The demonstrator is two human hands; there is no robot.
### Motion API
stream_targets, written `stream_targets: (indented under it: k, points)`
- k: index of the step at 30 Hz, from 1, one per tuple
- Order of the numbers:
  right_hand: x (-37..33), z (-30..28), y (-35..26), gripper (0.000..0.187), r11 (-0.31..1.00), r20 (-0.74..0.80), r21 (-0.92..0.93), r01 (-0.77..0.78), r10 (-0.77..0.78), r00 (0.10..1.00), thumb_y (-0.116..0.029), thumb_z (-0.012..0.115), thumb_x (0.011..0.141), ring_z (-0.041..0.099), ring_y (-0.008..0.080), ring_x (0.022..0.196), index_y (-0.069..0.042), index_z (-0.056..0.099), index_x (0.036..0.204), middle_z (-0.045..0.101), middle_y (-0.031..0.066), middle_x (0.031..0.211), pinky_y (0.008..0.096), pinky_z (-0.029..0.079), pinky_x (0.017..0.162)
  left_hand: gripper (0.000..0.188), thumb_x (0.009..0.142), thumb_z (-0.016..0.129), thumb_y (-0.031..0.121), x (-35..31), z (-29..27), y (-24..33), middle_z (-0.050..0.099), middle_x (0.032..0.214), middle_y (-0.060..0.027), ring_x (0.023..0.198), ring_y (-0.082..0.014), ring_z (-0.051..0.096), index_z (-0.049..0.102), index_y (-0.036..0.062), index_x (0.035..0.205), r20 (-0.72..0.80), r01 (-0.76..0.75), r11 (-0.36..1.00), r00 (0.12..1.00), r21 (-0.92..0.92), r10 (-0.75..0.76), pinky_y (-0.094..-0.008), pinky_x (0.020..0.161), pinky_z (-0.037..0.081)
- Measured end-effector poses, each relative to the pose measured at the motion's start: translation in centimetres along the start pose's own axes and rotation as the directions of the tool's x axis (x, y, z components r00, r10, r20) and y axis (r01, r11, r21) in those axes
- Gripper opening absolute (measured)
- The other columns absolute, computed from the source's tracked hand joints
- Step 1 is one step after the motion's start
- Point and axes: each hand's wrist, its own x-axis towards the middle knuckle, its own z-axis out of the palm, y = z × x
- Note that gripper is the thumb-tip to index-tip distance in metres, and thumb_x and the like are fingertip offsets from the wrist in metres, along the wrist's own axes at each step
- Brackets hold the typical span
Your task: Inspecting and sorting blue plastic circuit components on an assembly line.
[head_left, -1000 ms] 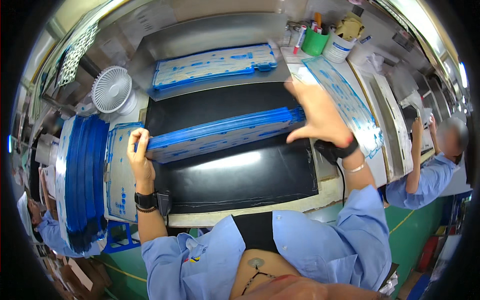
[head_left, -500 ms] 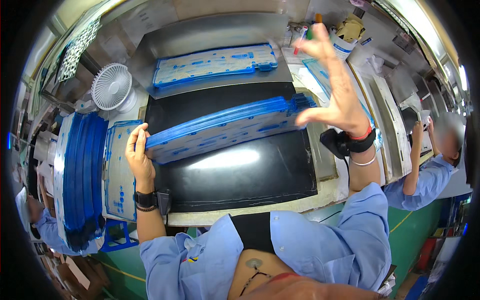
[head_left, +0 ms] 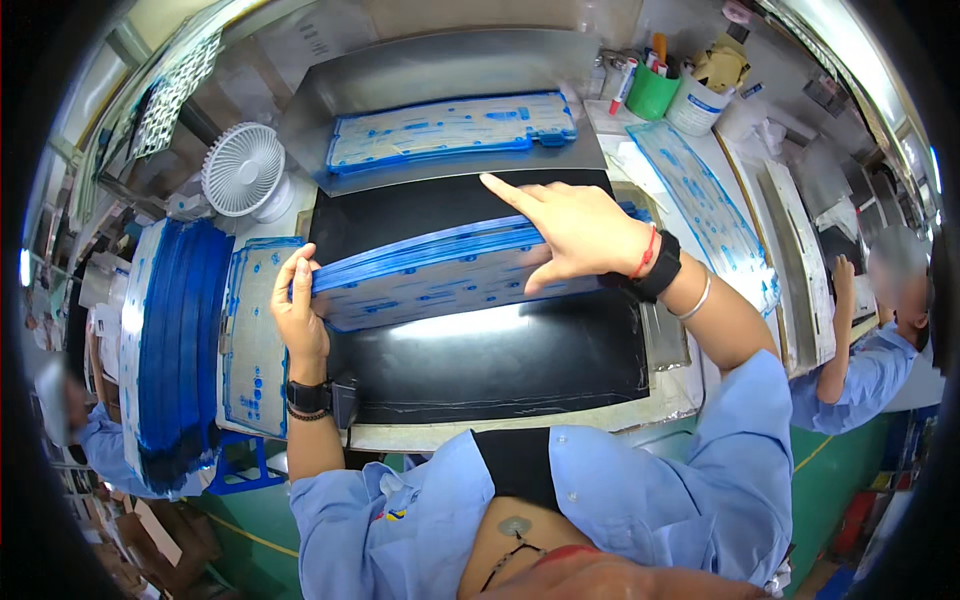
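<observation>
A stack of thin flat sheets [head_left: 430,280] with blue edges and blue-spotted faces stands tilted on its long side above a black mat [head_left: 480,360]. My left hand [head_left: 302,315] holds its left end, with the fingers behind and the thumb at the edge. Over the right part of the stack is my right hand [head_left: 590,232], its fingers spread and the index finger stretched out to the left. It hides some of the stack's right end; whether it touches the top edge I cannot tell. A similar blue-edged sheet [head_left: 450,130] lies on a metal plate [head_left: 400,75] behind.
Left of the mat stand a white fan [head_left: 243,170], a thick row of blue-edged sheets [head_left: 180,340] and another flat sheet [head_left: 262,340]. On the right lie a translucent blue-marked sheet [head_left: 705,205], a green pen cup [head_left: 655,95] and a white tub [head_left: 695,107]. A co-worker [head_left: 850,350] sits beyond.
My right hand has come down and left from above the right side to over the stack. My left hand still holds the stack's left end. The whole view has shifted slightly.
</observation>
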Motion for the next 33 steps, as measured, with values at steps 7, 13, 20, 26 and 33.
stream_targets:
  k: [7, 13, 20, 26, 33]
  points:
    - [-3.2, -3.1, 0.7, 0.069, 0.985, 0.163, -0.073, -0.159, 0.169, 0.972, -0.029, 0.083, 0.061, 0.066, 0.0295, 0.080, -0.015, 0.054, 0.122, 0.068, 0.0099, 0.083, 0.0365, 0.049, 0.062, 0.026, 0.095, 0.056, 0.013, -1.0, -0.3, 0.4, 0.055, 0.084, 0.0010, 0.075, -0.0041, 0.049, 0.060, 0.0003, 0.117, 0.012, 0.023, 0.999, 1.000, 0.028, -0.023, -0.0166, 0.067, 0.038]
    - [-3.2, -5.4, -0.7, 0.033, 0.994, -0.031, 0.066, -0.085, 0.087, 0.996, -0.022, 0.078, 0.068, 0.060, 0.0289, 0.076, -0.013, 0.059, 0.093, 0.061, 0.0072, 0.072, 0.0399, 0.047, 0.068, 0.031, 0.094, 0.054, 0.006, -0.5, -1.2, 0.0, 0.052, 0.078, 0.0019, 0.065, -0.0040, 0.047, 0.052, 0.0007, 0.124, -0.091, -0.200, 0.980, 0.976, -0.008, 0.198, -0.0174, 0.060, 0.039]
    - [-2.8, -2.4, 1.2, 0.050, 0.973, 0.156, 0.111, -0.202, 0.184, 0.971, -0.019, 0.078, 0.068, 0.063, 0.0316, 0.083, -0.013, 0.050, 0.110, 0.063, 0.0085, 0.077, 0.0414, 0.049, 0.066, 0.019, 0.097, 0.052, 0.011, 0.9, -0.7, -0.2, 0.052, 0.080, 0.0037, 0.070, -0.0017, 0.045, 0.062, 0.0018, 0.109, -0.031, -0.012, 0.996, 0.999, 0.087, 0.014, -0.0160, 0.064, 0.038]
    - [-1.9, -3.6, -0.1, 0.073, 0.993, -0.033, -0.047, -0.112, 0.110, 0.993, -0.016, 0.080, 0.061, 0.058, 0.0302, 0.095, -0.013, 0.047, 0.126, 0.060, 0.0105, 0.098, 0.0387, 0.048, 0.074, 0.018, 0.097, 0.052, 0.016, 0.5, -2.3, 0.0, 0.053, 0.077, 0.0032, 0.066, -0.0020, 0.044, 0.063, 0.0041, 0.105, -0.210, 0.014, 0.996, 0.978, 0.092, 0.006, -0.0163, 0.059, 0.036]
    - [-3.3, -1.4, 1.9, 0.049, 0.992, -0.057, 0.058, -0.116, 0.119, 0.991, -0.015, 0.080, 0.061, 0.060, 0.0312, 0.085, -0.011, 0.054, 0.102, 0.058, 0.0087, 0.089, 0.0403, 0.047, 0.071, 0.023, 0.097, 0.052, 0.021, 3.1, -3.0, 2.2, 0.060, 0.089, -0.0017, 0.083, -0.0091, 0.054, 0.064, 0.0032, 0.107, 0.105, -0.130, 0.912, 0.990, 0.389, 0.096, -0.0228, 0.071, 0.042]
